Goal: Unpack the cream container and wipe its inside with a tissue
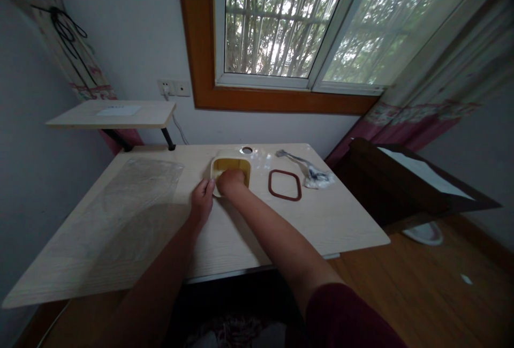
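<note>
A pale yellow square container point(230, 164) sits open on the light wooden desk point(329, 219). My left hand point(202, 198) rests against its near left corner, fingers together and pressed on the rim. My right hand point(230, 181) reaches into the container from the front, fingers curled down inside and hidden. A dark red rounded-rectangle sealing ring point(285, 184) lies flat on the desk just right of the container. Beyond the ring lies a metal fork point(295, 159) beside a crumpled clear wrapper point(319, 179).
A clear plastic sheet point(136, 198) covers the desk's left part. A raised small shelf point(112, 113) stands at the back left. A cable hole point(247, 150) is behind the container. A dark wooden cabinet point(401, 187) stands right of the desk, below the window and curtain.
</note>
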Motion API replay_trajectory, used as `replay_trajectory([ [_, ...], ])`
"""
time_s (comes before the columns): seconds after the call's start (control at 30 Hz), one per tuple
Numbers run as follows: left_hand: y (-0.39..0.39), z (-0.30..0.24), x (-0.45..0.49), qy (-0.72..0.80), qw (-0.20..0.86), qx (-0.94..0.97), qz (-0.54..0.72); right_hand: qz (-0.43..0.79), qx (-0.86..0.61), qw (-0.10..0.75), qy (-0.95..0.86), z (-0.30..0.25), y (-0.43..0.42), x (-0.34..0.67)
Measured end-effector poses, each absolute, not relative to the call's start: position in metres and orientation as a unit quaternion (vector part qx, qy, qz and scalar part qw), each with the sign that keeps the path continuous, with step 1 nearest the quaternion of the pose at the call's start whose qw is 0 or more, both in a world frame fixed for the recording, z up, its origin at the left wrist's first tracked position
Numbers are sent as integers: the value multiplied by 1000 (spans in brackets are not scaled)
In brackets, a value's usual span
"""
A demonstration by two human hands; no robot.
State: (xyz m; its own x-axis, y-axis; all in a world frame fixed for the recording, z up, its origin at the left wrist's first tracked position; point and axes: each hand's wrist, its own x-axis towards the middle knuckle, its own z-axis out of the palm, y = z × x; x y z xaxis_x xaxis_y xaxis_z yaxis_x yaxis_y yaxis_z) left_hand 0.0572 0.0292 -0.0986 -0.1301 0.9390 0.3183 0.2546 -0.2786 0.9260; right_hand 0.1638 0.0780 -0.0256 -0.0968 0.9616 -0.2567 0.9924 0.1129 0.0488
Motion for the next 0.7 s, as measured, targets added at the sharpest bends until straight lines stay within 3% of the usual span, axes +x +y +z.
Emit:
replay_trajectory([
  [0.7,33,-102,60,487,325,586,561,-70,653,116,745,-37,88,167],
])
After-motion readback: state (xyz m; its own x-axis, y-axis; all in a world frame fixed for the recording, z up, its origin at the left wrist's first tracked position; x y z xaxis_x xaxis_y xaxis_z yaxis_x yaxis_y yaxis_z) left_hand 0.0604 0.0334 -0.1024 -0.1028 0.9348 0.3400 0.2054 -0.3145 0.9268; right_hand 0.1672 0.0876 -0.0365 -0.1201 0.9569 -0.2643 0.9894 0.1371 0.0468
